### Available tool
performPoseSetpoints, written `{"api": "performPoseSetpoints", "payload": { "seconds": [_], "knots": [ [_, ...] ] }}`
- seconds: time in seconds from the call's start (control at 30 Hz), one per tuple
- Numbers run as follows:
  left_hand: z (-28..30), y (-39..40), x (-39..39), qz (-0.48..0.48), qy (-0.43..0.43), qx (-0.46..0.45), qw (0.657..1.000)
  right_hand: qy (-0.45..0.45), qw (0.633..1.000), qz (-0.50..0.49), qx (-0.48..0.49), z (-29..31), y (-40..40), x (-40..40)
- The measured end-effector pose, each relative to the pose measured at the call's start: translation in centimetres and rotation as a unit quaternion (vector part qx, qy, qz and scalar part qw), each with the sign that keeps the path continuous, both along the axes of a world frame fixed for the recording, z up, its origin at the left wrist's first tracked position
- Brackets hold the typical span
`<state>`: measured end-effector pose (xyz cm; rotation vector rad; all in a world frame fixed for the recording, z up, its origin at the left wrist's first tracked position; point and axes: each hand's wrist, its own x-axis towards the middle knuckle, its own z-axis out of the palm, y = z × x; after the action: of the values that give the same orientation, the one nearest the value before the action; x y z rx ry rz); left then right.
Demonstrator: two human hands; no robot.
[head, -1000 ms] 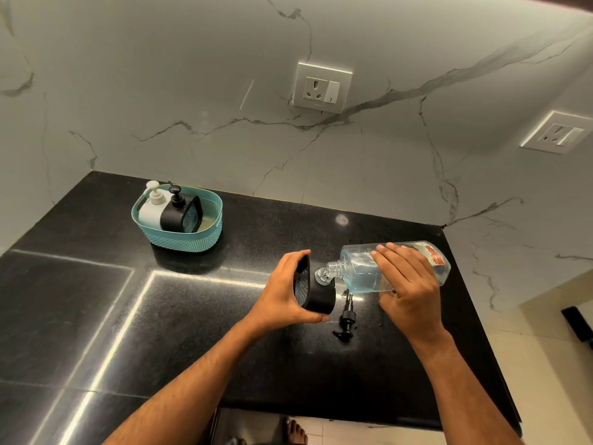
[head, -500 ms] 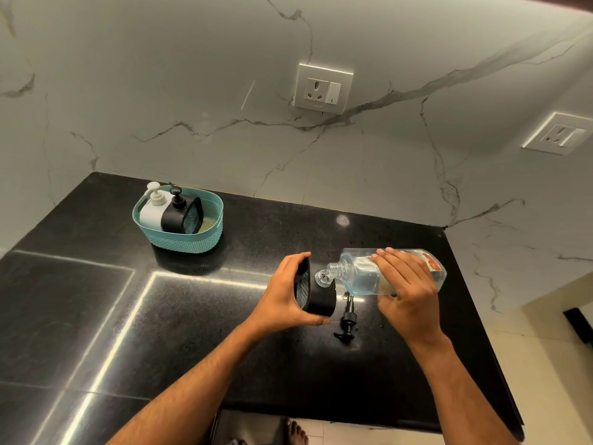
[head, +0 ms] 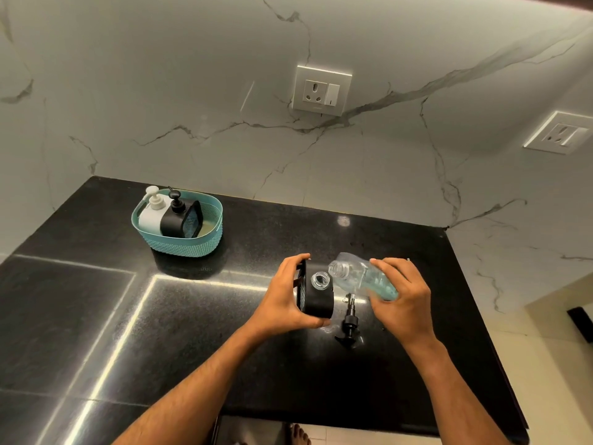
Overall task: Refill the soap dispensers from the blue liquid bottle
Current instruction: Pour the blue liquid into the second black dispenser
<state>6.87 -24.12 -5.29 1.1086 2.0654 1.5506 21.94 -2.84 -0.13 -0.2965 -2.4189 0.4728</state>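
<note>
My left hand (head: pixel 284 297) grips a black soap dispenser (head: pixel 317 298) standing on the black counter, its clear neck open at the top. My right hand (head: pixel 401 300) holds the clear bottle of blue liquid (head: pixel 359 276), tilted with its uncapped mouth raised just right of the dispenser's opening; the blue liquid sits at the bottle's lower end under my fingers. The dispenser's black pump head (head: pixel 349 322) lies on the counter between my hands. A white dispenser (head: pixel 150 216) and another black dispenser (head: pixel 175 218) stand in a teal basket (head: pixel 189 244) at the back left.
The black stone counter (head: pixel 96 316) ends at a front edge near my arms and a right edge beside the floor. Marble walls rise behind and to the right, each with a socket plate (head: pixel 321 89). A bare foot shows below the counter edge.
The bottle was lying almost level with its mouth over the dispenser's opening; now its mouth has lifted up and away and my right hand has drawn it back. My left hand keeps its hold.
</note>
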Motion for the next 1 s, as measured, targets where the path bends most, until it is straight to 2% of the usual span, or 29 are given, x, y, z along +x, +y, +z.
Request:
{"api": "performPoseSetpoints", "payload": {
  "seconds": [0.2,0.3,0.43,0.7,1.0],
  "knots": [
    [-0.6,0.2,-0.3,-0.001,-0.007,-0.011,1.000,0.033,0.980,-0.051,-0.188,0.2,2.3,-1.5],
    [-1.0,0.4,-0.4,-0.005,-0.015,-0.017,1.000,0.031,0.961,-0.015,-0.276,0.2,4.2,-2.9],
    [-1.4,0.8,-0.8,-0.015,-0.031,-0.024,0.999,0.043,0.939,0.015,-0.341,0.0,7.0,-5.4],
    [-2.6,1.4,-2.3,-0.029,-0.033,-0.046,0.998,0.055,0.907,-0.010,-0.418,-2.0,10.4,-9.7],
    [-3.9,2.5,-4.3,-0.015,-0.052,-0.053,0.997,0.021,0.889,-0.052,-0.454,-5.4,11.5,-12.0]
  ]
}}
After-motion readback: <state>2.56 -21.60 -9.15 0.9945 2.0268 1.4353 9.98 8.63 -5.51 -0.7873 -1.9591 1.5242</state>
